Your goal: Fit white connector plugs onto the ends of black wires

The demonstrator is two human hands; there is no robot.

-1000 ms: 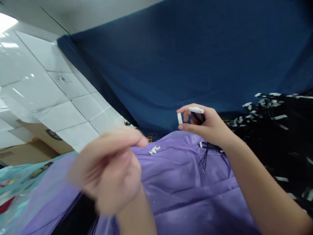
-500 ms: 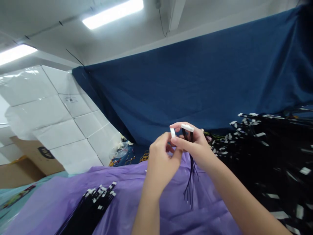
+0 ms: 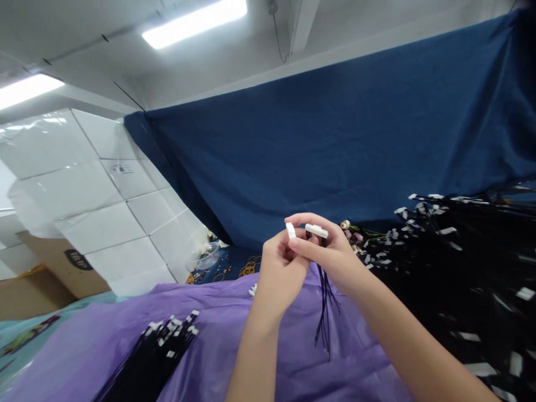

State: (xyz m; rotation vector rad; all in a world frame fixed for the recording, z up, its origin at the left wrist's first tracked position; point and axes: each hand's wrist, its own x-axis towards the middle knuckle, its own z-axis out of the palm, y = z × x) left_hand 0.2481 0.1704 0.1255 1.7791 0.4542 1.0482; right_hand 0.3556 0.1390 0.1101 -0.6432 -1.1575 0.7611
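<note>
Near the middle, my left hand [image 3: 283, 268] and my right hand [image 3: 329, 243] meet above the purple cloth [image 3: 218, 329]. A small white connector [image 3: 290, 230] stands between the thumb and index finger of my right hand, with my left fingers closed against its lower end. Across my right hand lies a second white connector [image 3: 316, 230], whose black wires [image 3: 324, 318] hang down below the palm. My left fingertips are partly hidden behind the right thumb.
A bundle of black wires with white ends [image 3: 146, 357] lies at the lower left. A large pile of similar wires [image 3: 452, 279] fills the right side. Behind are a blue curtain [image 3: 326, 139], wrapped white boxes [image 3: 125, 234], a clear bowl [image 3: 205, 255] and artificial flowers [image 3: 355, 239].
Both hands have shifted slightly; the connectors have moved a little left, and the one in my right hand has dropped lower. Small white pieces now show beside my left wrist.
</note>
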